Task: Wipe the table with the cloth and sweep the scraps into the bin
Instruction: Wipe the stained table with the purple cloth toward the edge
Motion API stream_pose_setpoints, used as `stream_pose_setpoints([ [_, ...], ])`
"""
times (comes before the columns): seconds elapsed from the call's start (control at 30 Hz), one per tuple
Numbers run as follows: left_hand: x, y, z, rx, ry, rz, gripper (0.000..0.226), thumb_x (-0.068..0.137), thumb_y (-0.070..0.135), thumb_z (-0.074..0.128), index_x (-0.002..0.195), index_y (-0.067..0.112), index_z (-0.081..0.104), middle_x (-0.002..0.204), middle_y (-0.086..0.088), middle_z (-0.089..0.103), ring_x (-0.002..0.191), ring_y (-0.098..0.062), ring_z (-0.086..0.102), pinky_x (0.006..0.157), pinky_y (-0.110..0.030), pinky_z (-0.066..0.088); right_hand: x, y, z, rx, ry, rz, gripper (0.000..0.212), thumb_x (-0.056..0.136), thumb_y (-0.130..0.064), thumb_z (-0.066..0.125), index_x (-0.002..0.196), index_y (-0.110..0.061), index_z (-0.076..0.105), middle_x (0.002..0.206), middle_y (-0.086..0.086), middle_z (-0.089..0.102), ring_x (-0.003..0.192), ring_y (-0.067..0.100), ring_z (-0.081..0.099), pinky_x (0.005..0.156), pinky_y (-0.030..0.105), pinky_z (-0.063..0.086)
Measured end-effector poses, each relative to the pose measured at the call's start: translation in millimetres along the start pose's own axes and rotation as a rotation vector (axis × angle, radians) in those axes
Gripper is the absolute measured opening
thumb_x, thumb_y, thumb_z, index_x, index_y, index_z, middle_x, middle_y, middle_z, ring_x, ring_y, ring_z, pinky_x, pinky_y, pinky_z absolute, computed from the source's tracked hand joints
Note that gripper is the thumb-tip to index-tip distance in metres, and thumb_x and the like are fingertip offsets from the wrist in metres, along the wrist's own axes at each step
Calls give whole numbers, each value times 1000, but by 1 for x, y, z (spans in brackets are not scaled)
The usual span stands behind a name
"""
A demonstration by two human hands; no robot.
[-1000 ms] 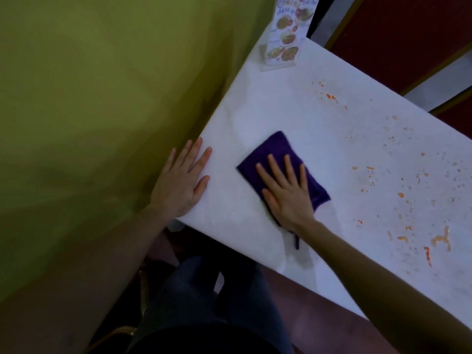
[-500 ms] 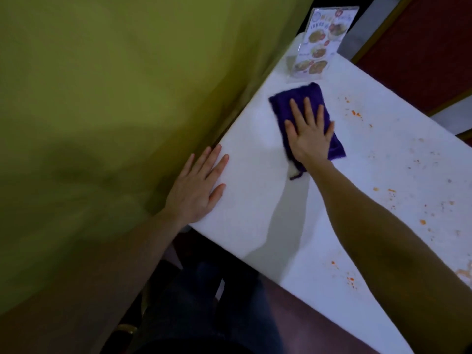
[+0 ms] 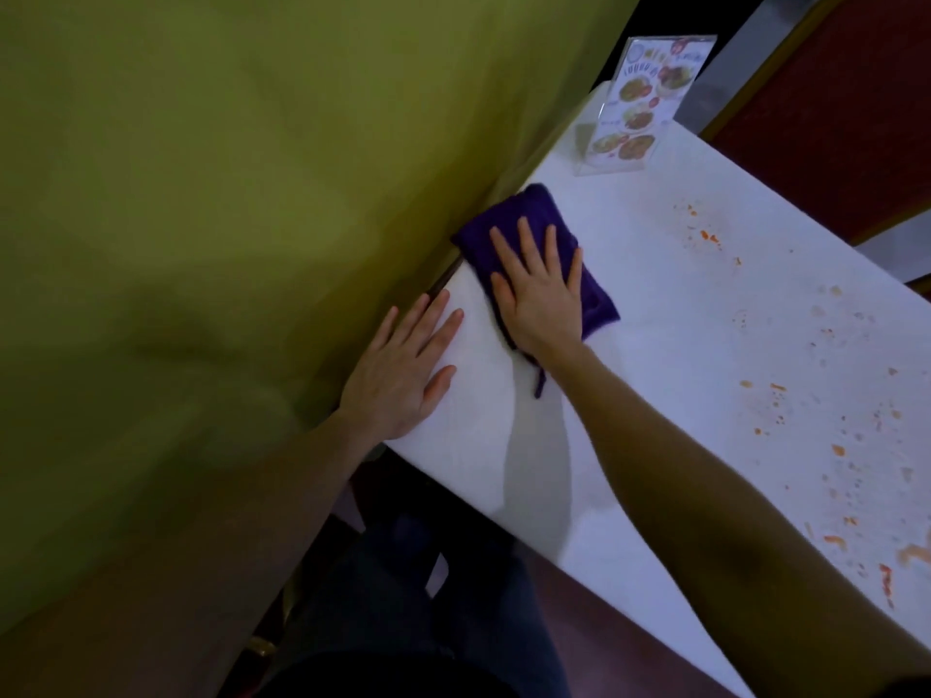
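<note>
While right hand (image 3: 536, 289) presses flat-fingered on purple cloth (image 3: 534, 229) at desk's (image 3: 680, 314) wall-side edge, left hand (image 3: 403, 375) rests flat, holding nothing. Risk: cloth snags vs green wall (image 3: 226, 219), or next pass smears orange scraps (image 3: 705, 236) w/o collecting. White desk, menu stand (image 3: 640, 103) at far end; bin not visible.

Pressed flat on the cloth (image 3: 541, 244) at the bench's (image 3: 680, 314) left edge, against the wall (image 3: 226, 219): the right hand (image 3: 536, 299). Just near and left of it, flat on the bench corner: the left hand (image 3: 403, 375). At the far corner, upright: a menu stand (image 3: 637, 103). Scattered across the right half, well apart from the cloth: scraps (image 3: 771, 395).
</note>
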State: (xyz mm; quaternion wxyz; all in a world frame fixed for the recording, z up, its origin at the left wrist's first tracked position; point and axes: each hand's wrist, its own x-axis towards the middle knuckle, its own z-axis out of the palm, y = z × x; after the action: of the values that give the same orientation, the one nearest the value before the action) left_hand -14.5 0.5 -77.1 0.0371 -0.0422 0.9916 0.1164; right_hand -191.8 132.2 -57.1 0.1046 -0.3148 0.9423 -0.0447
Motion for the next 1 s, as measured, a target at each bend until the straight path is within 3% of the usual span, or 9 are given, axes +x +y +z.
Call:
stream_pose_setpoints([
  [0.17,-1,0,2,9,0,3,64,102,46,21,159,19,15,168,-3,5,154,-23,11,123,-47,18,22,45,-9,34,50,249,57,103,-50,21,157,-36,10,166,1,4,152,27,-2,121,52,-7],
  [0.3,-1,0,3,17,9,-6,64,102,47,21,159,19,15,168,-3,5,154,-23,11,123,-46,17,-26,75,-5,107,72,520,60,102,-52,21,157,-34,4,166,2,-2,152,27,-6,121,52,-8],
  [0.37,0,0,3,14,7,-6,65,102,47,21,159,19,14,168,-3,5,154,-23,11,123,-47,17,-57,70,2,112,89,569,61,103,-53,21,158,-33,3,166,4,-2,152,29,-6,121,54,-6],
  [0.47,0,-1,3,-1,4,-3,65,102,47,22,159,19,14,168,-5,4,154,-23,11,124,-46,17,-93,35,13,98,100,509,62,101,-51,22,158,-31,8,166,7,2,152,33,-2,120,53,-7],
  [0.53,0,-1,3,-10,7,-2,65,102,47,23,159,19,13,168,-5,4,154,-23,11,124,-45,16,-101,8,19,63,65,371,60,101,-51,19,157,-33,8,166,4,2,152,32,-4,120,50,-10],
  [0.63,0,-1,2,-12,9,-6,65,102,48,21,160,20,12,168,-5,5,154,-22,10,124,-45,16,-77,-11,17,27,1,121,56,104,-50,16,157,-37,5,166,-1,1,152,29,-8,121,48,-11],
  [0.73,0,0,2,-14,8,-8,66,101,48,21,160,20,12,168,-5,5,154,-22,11,124,-44,16,-32,-1,6,11,0,10,55,103,-51,21,156,-38,12,166,-1,9,152,29,1,122,50,-3],
  [0.83,0,0,3,-18,7,0,65,102,47,23,160,20,12,168,-5,4,154,-22,10,124,-45,14,-1,31,-6,3,6,82,58,102,-55,23,156,-39,12,166,-3,9,152,28,2,122,48,-3],
  [1.0,0,0,2,25,3,23,65,102,47,21,159,17,16,168,-4,6,154,-23,10,123,-48,16,-40,98,-9,83,50,421,59,101,-53,21,157,-37,7,166,-1,1,152,27,-5,122,52,-3],
])
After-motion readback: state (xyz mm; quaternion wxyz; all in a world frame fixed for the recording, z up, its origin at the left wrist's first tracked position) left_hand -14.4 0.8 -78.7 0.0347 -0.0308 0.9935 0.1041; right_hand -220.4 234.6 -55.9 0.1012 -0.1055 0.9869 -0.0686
